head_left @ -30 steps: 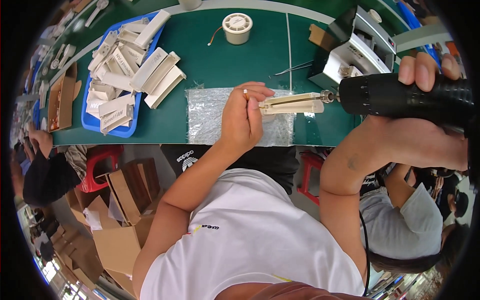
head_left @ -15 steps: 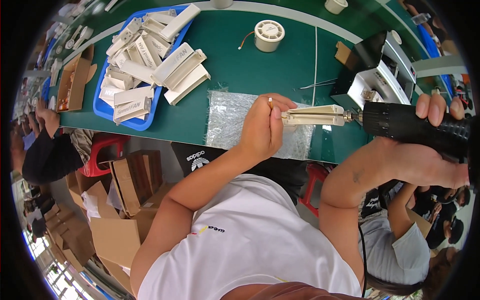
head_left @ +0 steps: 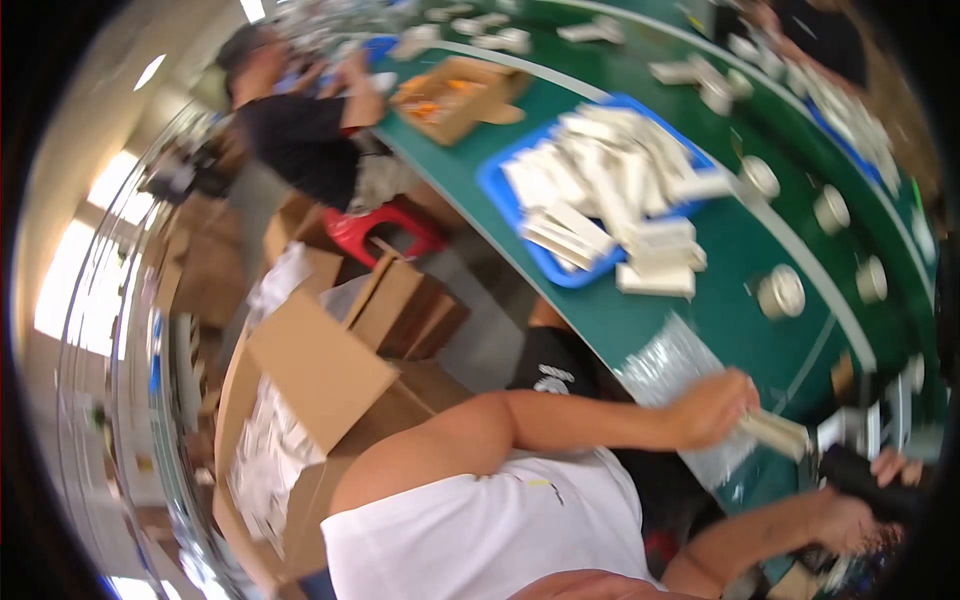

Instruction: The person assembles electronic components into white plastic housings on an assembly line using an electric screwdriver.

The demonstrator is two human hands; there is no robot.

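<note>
My left hand [head_left: 712, 408] is closed round one end of a long off-white plastic handle shell [head_left: 780, 434], above a sheet of bubble wrap [head_left: 668, 365]. My right hand [head_left: 845, 522] grips a black electric screwdriver [head_left: 858, 476], its fingertips showing over the far side. The screwdriver's nose points at the free end of the shell. Blur hides whether the bit touches it. A blue tray [head_left: 560, 272] heaped with similar off-white shells stands on the green table [head_left: 480, 205]. Off to the right on the table is a round white fan unit [head_left: 781, 292].
An open cardboard box [head_left: 320, 370] holding white pieces stands at my left, near a red stool [head_left: 385, 232]. A person in black [head_left: 300, 135] works farther along, beside a small carton [head_left: 455, 100] of orange parts. More round white units [head_left: 832, 210] sit beyond the table's pale strip.
The view has swung left and tilted, so the table, tray and both hands appear farther right. My hands still hold the shell and the screwdriver. The picture is now blurred.
</note>
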